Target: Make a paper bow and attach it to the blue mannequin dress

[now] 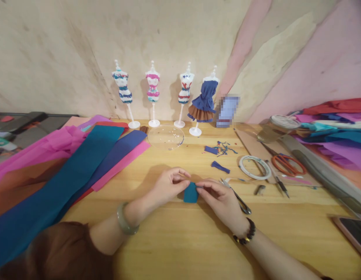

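Between both hands, just above the wooden table, is a small teal piece of crepe paper (191, 193). My left hand (172, 182) pinches its upper left corner between thumb and fingertips. On the other side, my right hand (217, 196) grips the upper right edge with thumb and forefinger. A pair of thread snips (241, 203) lies partly under my right hand. Beyond it are a gathered blue paper strip (220, 167) and a flat blue piece (211, 149), beside a heap of thin blue and teal scraps (225, 148).
Several white mini mannequins (152, 87) stand along the wall, one in a blue and brown dress (207, 97). Crepe paper sheets (89, 167) cover the left side. At right lie a tape roll (241, 165), orange-handled scissors (288, 165), a pen (281, 186) and a phone (353, 233).
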Tool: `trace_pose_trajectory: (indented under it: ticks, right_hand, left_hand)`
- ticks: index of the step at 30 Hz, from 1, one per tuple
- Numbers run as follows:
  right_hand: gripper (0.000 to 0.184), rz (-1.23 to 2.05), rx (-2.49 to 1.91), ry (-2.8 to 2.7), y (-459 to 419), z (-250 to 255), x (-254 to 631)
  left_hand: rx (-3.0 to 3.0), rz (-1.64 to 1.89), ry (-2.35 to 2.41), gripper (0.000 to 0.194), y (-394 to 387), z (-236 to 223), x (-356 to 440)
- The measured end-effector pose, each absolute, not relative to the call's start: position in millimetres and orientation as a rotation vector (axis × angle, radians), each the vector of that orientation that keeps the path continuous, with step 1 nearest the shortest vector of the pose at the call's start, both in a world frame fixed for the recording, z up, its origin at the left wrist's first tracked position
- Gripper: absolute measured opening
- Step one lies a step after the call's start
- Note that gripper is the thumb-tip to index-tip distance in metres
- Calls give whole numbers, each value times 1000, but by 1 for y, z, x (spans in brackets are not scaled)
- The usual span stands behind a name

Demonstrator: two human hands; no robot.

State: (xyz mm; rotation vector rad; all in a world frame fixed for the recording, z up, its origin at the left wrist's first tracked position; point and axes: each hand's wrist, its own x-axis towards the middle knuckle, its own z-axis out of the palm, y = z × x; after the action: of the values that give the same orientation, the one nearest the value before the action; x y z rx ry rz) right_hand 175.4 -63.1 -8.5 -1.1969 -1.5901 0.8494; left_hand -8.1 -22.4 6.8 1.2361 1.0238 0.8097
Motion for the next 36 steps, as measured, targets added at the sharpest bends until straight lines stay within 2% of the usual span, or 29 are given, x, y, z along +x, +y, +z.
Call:
trace_pose_trajectory:
  ticks: [5, 14, 36]
  right_hand:
    - [15, 816, -1239, -1537, -62, -15, 178]
    - [12, 749, -1236, -1537, -62, -13, 176]
    - [12, 725, -1244, -1564, -63, -10, 178]
  left_hand:
    - [1355, 824, 1018, 11, -23, 9, -10]
    - [1379, 793, 1073, 17, -25, 2, -6]
    - [1601, 755, 1119, 14, -24, 3, -10]
